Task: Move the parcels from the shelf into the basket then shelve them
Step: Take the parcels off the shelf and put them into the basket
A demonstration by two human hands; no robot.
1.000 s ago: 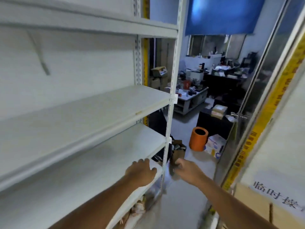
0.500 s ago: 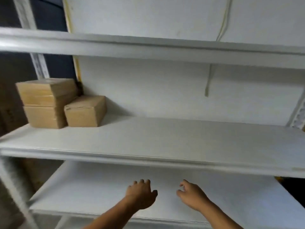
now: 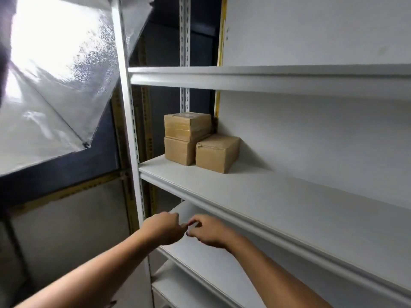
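Three brown cardboard parcels stand at the left end of a white shelf board (image 3: 289, 196). A taped parcel (image 3: 188, 126) lies on top of a second parcel (image 3: 178, 153), and a third parcel (image 3: 216, 153) sits beside them on the right. My left hand (image 3: 163, 228) and my right hand (image 3: 209, 231) hover close together below that board, over the left end of the lower shelf (image 3: 211, 263). Both hands have loosely curled fingers and hold nothing. No basket is in view.
The white upright post (image 3: 131, 130) of the rack stands left of my hands. A bright translucent sheet (image 3: 55, 74) hangs at the upper left over a dark panel. Another shelf board (image 3: 266, 78) runs above the parcels, and further boards (image 3: 178, 290) lie below.
The view has swung from the rack's right end to its left end, so the parcels now sit near the middle. My hands have come closer together, still holding nothing.
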